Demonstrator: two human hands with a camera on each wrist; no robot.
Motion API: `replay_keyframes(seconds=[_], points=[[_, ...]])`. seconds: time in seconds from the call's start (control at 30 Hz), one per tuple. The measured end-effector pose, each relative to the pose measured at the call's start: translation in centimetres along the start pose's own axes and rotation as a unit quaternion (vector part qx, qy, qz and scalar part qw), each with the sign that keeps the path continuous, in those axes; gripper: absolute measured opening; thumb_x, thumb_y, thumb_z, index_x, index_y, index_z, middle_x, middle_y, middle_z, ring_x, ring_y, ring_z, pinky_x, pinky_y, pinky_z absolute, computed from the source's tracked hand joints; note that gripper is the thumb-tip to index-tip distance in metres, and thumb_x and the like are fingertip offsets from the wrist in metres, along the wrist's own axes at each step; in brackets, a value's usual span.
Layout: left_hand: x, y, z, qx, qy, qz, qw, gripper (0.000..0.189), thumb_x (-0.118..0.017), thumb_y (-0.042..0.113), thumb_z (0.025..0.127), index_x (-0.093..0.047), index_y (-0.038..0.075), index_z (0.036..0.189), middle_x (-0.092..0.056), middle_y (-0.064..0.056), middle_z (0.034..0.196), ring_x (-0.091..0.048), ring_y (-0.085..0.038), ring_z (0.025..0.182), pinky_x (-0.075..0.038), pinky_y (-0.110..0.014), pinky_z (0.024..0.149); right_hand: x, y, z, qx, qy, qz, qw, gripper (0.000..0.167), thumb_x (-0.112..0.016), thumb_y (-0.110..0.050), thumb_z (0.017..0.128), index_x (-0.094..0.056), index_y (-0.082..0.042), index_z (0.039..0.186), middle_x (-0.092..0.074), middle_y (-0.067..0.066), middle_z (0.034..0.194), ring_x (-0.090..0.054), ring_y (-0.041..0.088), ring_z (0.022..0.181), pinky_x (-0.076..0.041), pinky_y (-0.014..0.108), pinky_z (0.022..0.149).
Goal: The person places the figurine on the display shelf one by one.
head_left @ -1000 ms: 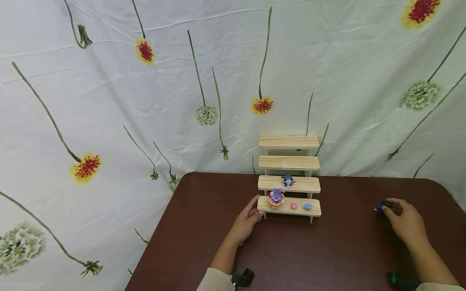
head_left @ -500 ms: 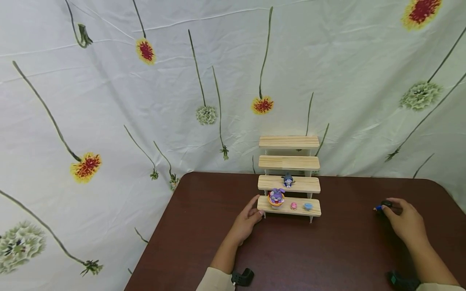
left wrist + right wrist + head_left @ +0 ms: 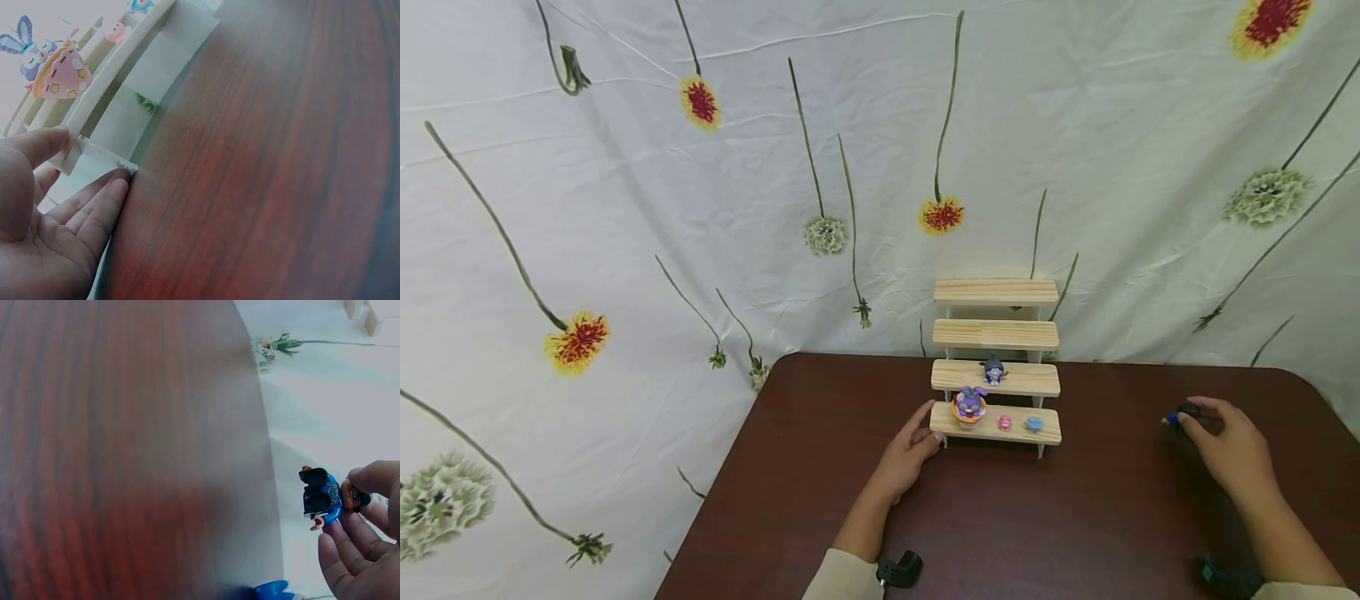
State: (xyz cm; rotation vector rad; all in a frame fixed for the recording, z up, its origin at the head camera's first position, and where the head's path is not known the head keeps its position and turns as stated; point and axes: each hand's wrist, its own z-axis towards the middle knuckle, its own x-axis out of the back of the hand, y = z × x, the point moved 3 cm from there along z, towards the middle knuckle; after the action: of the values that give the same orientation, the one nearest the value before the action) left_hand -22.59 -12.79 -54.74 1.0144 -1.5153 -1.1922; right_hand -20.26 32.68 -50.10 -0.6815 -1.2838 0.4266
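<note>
My right hand holds a small toy minifigure by its head, over the right side of the table. The minifigure has dark hair, a blue printed torso and black legs, and lies sideways in the right wrist view. At the left end of a four-step wooden display stand, my left hand grips the lowest plank, thumb at its front corner and index finger along the end. On that plank sit a purple rabbit figure, a tiny pink figure and a small blue piece.
One step higher sits a dark-blue hooded figure. The stand rests on clear legs near the back of the dark brown table. Behind hangs a white flowered cloth. A blue object shows at the right wrist view's bottom edge.
My right hand has shifted slightly left and toward the table's back, carrying the minifigure. The left hand and the stand stay in place.
</note>
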Motion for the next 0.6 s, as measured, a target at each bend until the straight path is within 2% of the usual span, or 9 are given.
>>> replay_keyframes(seconds=[0.27,0.43,0.6], points=[[0.1,-0.1,0.0,0.009,-0.004,0.008,0.9999,0.063,-0.059,0.039,0.102,-0.031,0.037,0.159,-0.066,-0.012,0.133,-0.063,-0.027,0.124,-0.046,-0.05,0.11,0.3,-1.7,0.2,0.023,0.002,0.001,0.9997,0.053,-0.051,-0.034,0.106,-0.049,0.006,0.141,-0.049,0.039,0.135,-0.045,0.059,0.118,-0.04,0.066,0.083],[0.0,0.0,0.0,0.007,0.0,0.006,1.0,0.063,-0.06,0.039,0.102,-0.032,0.037,0.159,-0.066,-0.012,0.132,-0.064,-0.027,0.122,-0.047,-0.05,0.108,0.3,-2.8,0.3,0.029,0.003,0.008,0.9996,0.053,-0.051,-0.034,0.106,-0.049,0.005,0.142,-0.048,0.037,0.137,-0.044,0.059,0.122,-0.039,0.068,0.086],[0.1,0.0,0.0,0.007,0.005,0.007,0.9999,0.063,-0.06,0.037,0.102,-0.032,0.037,0.158,-0.067,-0.013,0.132,-0.065,-0.027,0.121,-0.048,-0.05,0.107,0.4,-3.6,0.5,0.039,0.003,0.012,0.9992,0.052,-0.052,-0.034,0.106,-0.049,0.003,0.143,-0.048,0.036,0.138,-0.045,0.059,0.122,-0.041,0.067,0.083]])
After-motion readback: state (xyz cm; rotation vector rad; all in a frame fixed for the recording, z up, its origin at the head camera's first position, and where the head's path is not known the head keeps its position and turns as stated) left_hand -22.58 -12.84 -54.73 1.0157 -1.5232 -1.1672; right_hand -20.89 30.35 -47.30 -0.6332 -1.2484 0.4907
